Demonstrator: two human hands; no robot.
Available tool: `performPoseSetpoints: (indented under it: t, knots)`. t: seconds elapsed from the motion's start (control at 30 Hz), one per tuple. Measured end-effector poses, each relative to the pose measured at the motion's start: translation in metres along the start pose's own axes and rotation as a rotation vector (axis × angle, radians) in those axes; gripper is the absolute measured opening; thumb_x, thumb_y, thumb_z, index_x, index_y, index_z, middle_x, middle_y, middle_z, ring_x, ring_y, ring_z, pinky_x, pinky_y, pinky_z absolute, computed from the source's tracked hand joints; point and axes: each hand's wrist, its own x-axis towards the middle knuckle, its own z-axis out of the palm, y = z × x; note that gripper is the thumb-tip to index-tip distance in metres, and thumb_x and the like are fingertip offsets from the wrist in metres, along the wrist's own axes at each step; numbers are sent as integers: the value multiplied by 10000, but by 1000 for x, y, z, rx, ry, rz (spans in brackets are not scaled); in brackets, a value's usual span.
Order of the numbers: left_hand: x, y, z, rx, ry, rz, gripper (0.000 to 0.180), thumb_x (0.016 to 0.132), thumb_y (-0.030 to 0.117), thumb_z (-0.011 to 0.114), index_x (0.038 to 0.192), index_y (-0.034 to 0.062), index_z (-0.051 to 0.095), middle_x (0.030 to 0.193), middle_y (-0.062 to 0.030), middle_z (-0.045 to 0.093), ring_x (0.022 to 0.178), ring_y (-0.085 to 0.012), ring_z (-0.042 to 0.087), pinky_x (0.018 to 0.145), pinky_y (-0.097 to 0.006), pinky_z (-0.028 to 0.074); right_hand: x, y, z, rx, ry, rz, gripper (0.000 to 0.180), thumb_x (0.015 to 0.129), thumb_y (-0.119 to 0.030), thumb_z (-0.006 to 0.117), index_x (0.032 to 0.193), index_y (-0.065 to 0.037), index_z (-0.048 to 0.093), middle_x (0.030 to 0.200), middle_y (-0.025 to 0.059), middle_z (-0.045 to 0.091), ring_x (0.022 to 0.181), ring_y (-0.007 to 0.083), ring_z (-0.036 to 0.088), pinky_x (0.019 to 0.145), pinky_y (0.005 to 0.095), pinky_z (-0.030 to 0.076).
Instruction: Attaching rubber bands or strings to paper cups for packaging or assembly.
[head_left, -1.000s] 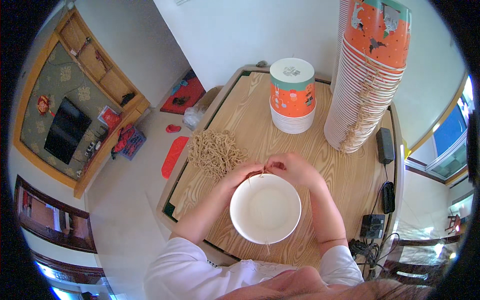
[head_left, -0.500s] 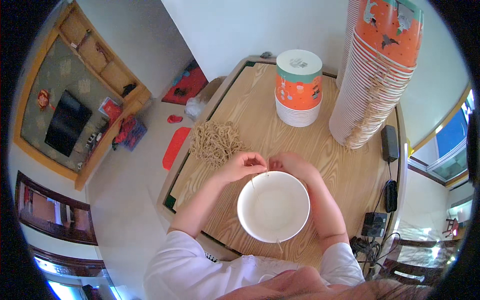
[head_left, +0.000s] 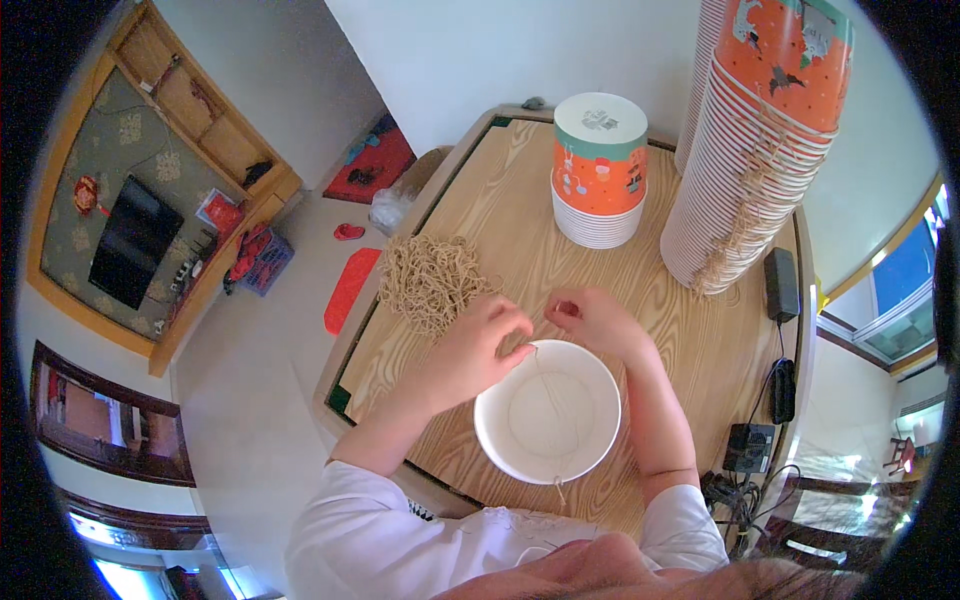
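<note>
A white paper bucket [head_left: 520, 450] stands upright on the table in front of me, its open mouth facing up. A thin strand of twine [head_left: 560, 385] lies inside it, and a short end of twine [head_left: 560, 492] hangs over the near rim. By the far left rim is my left hand [head_left: 482, 345], its fingers bent and the thumb apart from them, the thumb close to the rim. My right hand [head_left: 590, 318] is raised beyond the far rim, fingers curled together. Whatever it may hold is too small to make out. Next to my left hand lies a tangled heap of beige twine [head_left: 430, 285].
An upside-down stack of orange-and-green paper buckets [head_left: 600, 180] stands at the back. A taller stack [head_left: 745, 190], with twine hanging on its side, rises at the back right. Along the right table edge lie a black power adapter [head_left: 781, 285] and cables [head_left: 735, 500].
My hands have moved apart: the right has risen slightly away from the rim, and the left has opened its fingers. The strand inside the bucket now lies looser and curved.
</note>
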Motion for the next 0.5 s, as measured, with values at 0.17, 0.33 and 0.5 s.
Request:
performPoseSetpoints:
  t: [0.17,0.33,0.5]
  knots:
    - [-18,25,7,426,-274,446,107,792,184,585,788,77,577,709,-30,597,715,-242,633,685,-400,491,1,0,-1,98,94,-22,104,828,-92,641,901,-19,628,711,81,623,637,143,577,597,298,467]
    - [-22,24,32,505,-411,635,120,728,160,599,801,64,592,581,-10,576,608,-185,620,635,-378,476,0,-7,-3,37,32,-49,109,826,-107,656,886,-20,632,715,83,628,649,146,588,612,301,476]
    - [-20,25,42,738,-509,476,216,707,153,611,892,48,649,582,-28,602,519,-157,607,545,-354,475,-1,-1,1,56,39,-49,100,824,-104,653,880,-24,632,722,86,634,657,163,606,618,307,482]
